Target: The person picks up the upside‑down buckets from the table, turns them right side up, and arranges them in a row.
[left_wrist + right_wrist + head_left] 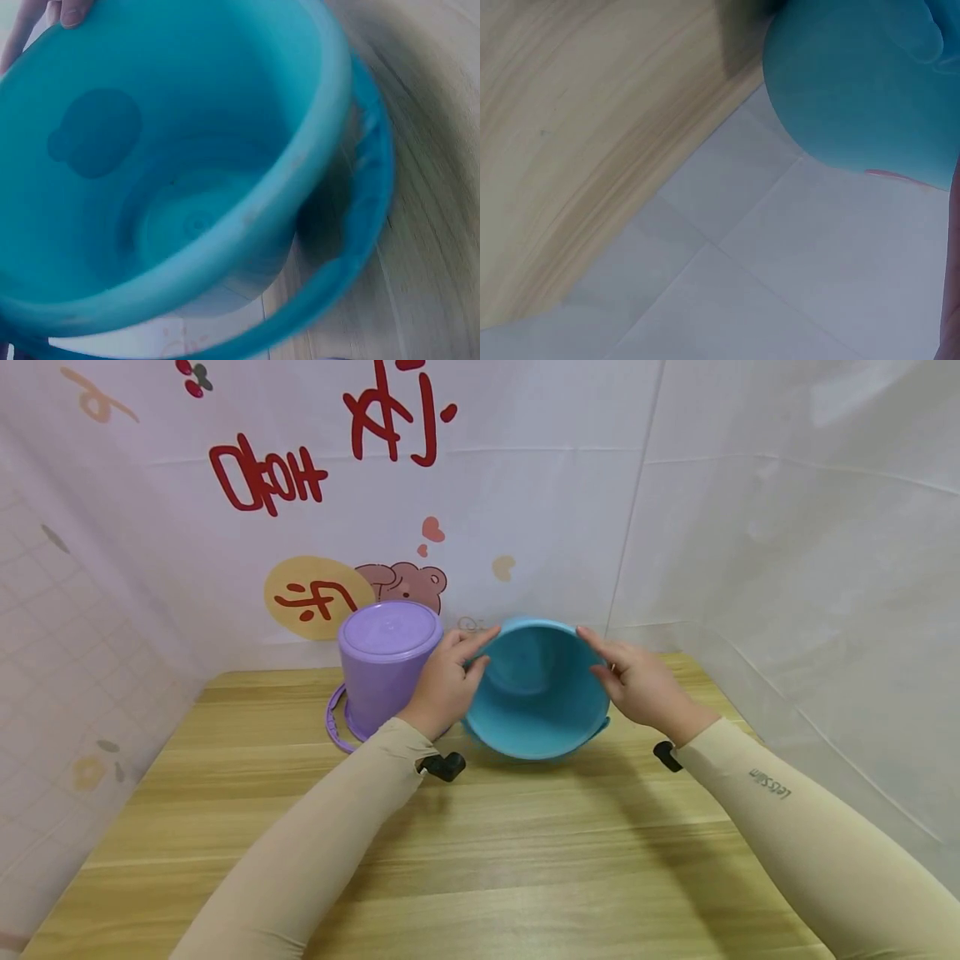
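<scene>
Apparently handling the blue bucket [536, 722], tilted open toward the near side, over the far part of the table [495, 860] — cannot tell whether lifted or resting. Pinching its rim [247, 217] from opposite sides with left hand [446, 681] and right hand [648, 685]. Next, probably calls for an even grip while turning or settling it. Mind the upturned purple bucket [375, 689] — just beside the left hand — and the backdrop [555, 543] close behind.
</scene>
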Demonstrator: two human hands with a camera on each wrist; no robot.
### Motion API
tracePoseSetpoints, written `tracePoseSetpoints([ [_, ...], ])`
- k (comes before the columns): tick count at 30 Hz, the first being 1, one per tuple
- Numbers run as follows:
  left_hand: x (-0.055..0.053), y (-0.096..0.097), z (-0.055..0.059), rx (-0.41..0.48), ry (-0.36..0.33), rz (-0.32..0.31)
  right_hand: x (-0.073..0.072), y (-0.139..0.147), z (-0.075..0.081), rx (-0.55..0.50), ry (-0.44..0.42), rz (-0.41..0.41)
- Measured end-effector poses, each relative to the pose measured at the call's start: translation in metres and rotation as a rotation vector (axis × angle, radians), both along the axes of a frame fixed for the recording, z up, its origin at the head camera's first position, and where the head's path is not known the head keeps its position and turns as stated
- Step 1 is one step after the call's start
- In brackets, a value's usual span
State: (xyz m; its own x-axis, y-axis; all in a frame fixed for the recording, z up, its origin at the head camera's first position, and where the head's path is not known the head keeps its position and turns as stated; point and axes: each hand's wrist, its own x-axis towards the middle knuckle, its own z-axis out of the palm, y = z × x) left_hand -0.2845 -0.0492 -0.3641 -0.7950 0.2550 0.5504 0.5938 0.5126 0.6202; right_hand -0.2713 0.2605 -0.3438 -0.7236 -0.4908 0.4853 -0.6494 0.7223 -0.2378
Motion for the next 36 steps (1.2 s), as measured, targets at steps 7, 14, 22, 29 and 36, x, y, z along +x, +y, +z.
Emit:
tracePoseSetpoints([
  [7, 0.001, -0.003, 0.001, -0.037, -0.015, -0.002, -0.003, 0.003, 0.005, -0.089, -0.148, -0.049],
  [14, -0.003, -0.002, 0.003, -0.021, -0.001, 0.012, -0.004, 0.004, 0.006, -0.163, -0.188, -0.061],
  [22, -0.003, 0.000, 0.009, -0.018, 0.004, 0.042, -0.002, 0.006, 0.003, -0.152, -0.158, -0.068],
  [29, -0.005, 0.000, 0.012, 0.019, 0.000, 0.069, 0.002, 0.008, -0.001, -0.098, -0.173, -0.032],
  [36, -0.006, 0.002, 0.015, 0.054, -0.025, 0.085, 0.002, 0.010, -0.002, -0.094, -0.235, -0.056],
])
